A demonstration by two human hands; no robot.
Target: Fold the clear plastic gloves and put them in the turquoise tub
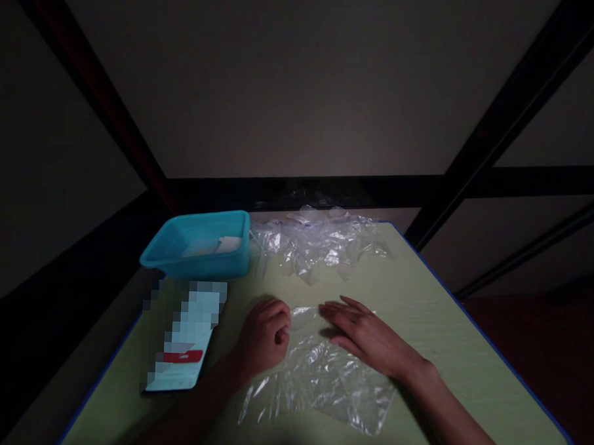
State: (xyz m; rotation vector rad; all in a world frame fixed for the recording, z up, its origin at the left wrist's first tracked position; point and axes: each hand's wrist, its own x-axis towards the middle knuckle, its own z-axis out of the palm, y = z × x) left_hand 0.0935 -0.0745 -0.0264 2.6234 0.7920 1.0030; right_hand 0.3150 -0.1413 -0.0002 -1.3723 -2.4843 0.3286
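Note:
A clear plastic bag (329,381) lies spread and wrinkled on the pale green table (443,360), close in front of me. At its upper left edge is my left hand (266,333), closed with the fingers curled in; whatever is inside it, if anything, is hidden. My right hand (365,334) lies open over the bag's upper right part, palm down, its fingers stretched to the left. A gap between the two hands shows the bag's top edge.
Crumpled clear plastic bags (320,243) are heaped at the table's far edge. A blue plastic basket (201,264) with white pieces inside stands at the far left. Nearer me lies a phone (186,349) with a lit, partly blurred screen. A dark-framed panel (303,85) rises behind the table.

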